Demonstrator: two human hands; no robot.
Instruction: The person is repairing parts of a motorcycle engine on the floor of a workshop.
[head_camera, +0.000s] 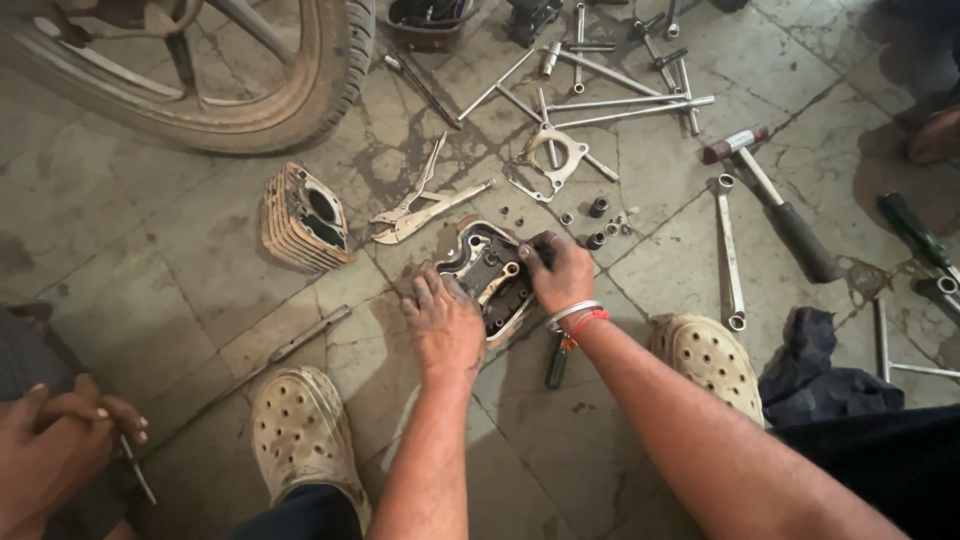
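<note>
Now, far left: a second person's clasped hands (62, 425) sit at the frame edge, a thin metal rod (137, 470) poking out beneath them.
Upper left: a motorcycle wheel (215, 70) stands on the stained stone floor (120, 230), tyre down.
Left of centre: a finned engine cylinder block (303, 217) lies on its side, well apart from the wheel.
Beside it: locking pliers (420, 205) lie with the jaws pointing toward the cylinder block.
Centre: the cylinder head cover (490, 272) rests on the floor between the wearer's two perforated clogs (300, 430), open side up, oily inside.
Left hand (443, 325): flat and spread, fingers splayed over the near left edge of the cylinder head cover, pressing on it rather than gripping.
Right hand (560, 272): fingers curled and pinched down on the cover's upper right corner; what they pinch is hidden by the fingers.
Wrist: bangle and red thread on the right arm, a dark-handled tool (556, 362) lying on the floor just below it.
Above centre: a flat metal gasket (553, 155) lies among long T-handle wrenches (620, 100), small sockets (598, 208) scattered near it.
Right: a hammer (765, 190) lies beside a double-ended box wrench (730, 250).
Far right: a dark rag (825, 370) is bunched by the right clog.
</note>
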